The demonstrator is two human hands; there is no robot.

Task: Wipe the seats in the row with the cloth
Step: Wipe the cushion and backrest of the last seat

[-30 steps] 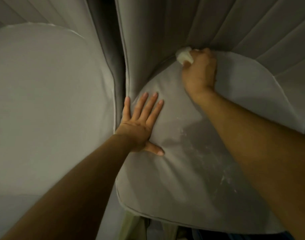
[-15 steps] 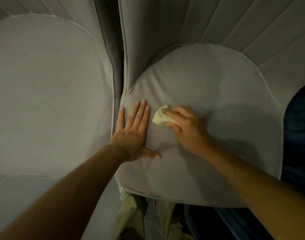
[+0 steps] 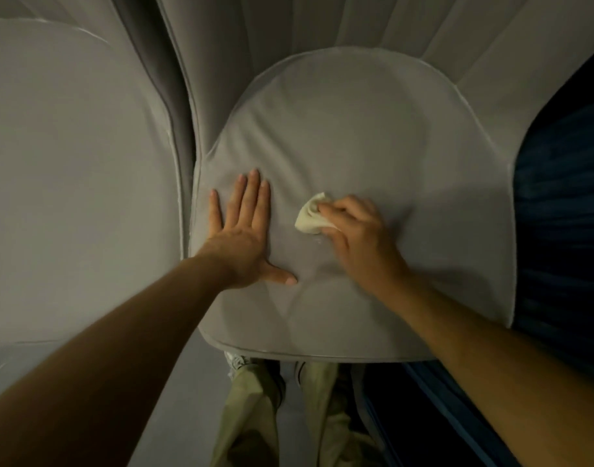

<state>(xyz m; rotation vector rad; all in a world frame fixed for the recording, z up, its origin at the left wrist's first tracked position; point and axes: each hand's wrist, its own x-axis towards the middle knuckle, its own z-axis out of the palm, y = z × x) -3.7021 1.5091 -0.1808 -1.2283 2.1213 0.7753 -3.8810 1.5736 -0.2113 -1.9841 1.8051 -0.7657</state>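
A grey padded seat cushion fills the middle of the view, with its ribbed backrest behind it. My right hand presses a small crumpled pale cloth onto the cushion's middle, fingers curled over it. My left hand lies flat on the cushion's left part, fingers spread and thumb out, holding nothing. A second grey seat lies to the left, separated by a dark gap.
Below the cushion's front edge I see my own legs in khaki trousers and light shoes on the grey floor. A dark blue surface borders the seat on the right.
My right hand drew the cloth from the back edge of the cushion to its middle, then shifted slightly right. My left hand stayed flat in place.
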